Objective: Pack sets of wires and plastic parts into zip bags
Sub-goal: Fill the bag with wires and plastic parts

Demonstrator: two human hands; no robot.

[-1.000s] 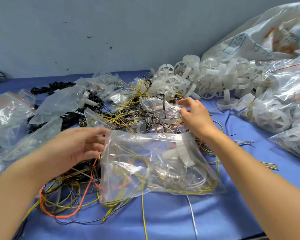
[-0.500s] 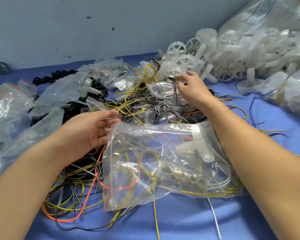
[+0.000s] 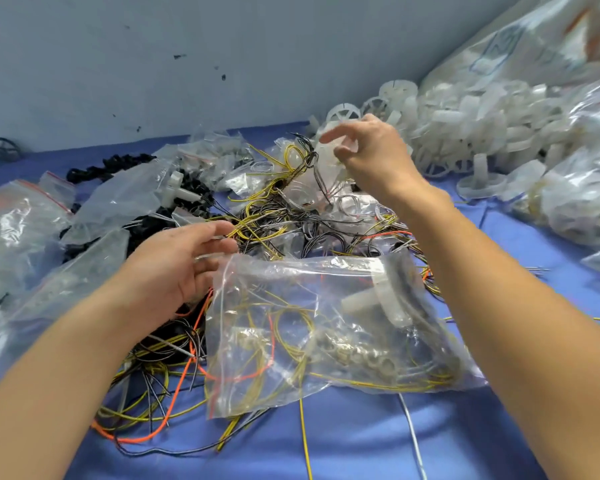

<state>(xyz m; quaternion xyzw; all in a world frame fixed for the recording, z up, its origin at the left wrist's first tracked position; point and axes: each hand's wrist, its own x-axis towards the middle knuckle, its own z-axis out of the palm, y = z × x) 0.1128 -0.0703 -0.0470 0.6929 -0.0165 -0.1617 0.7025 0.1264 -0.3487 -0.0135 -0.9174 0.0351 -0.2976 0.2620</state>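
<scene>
Pinching a wire packet (image 3: 321,168) above the tangle (image 3: 264,223) in curled fingers (image 3: 326,135) of the right hand (image 3: 374,154), with left hand (image 3: 174,265) loose and empty beside the zip bag (image 3: 326,323) mouth, probably to spread it.

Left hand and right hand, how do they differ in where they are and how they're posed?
The left hand sits low and near, at the top corner of the filled zip bag. The right hand hangs higher and farther back, over the wire pile beside the white plastic wheels. The left hand's fingers are fairly straight, while the right hand's curl. Whether it grips anything is unclear. Both are bare.
</scene>
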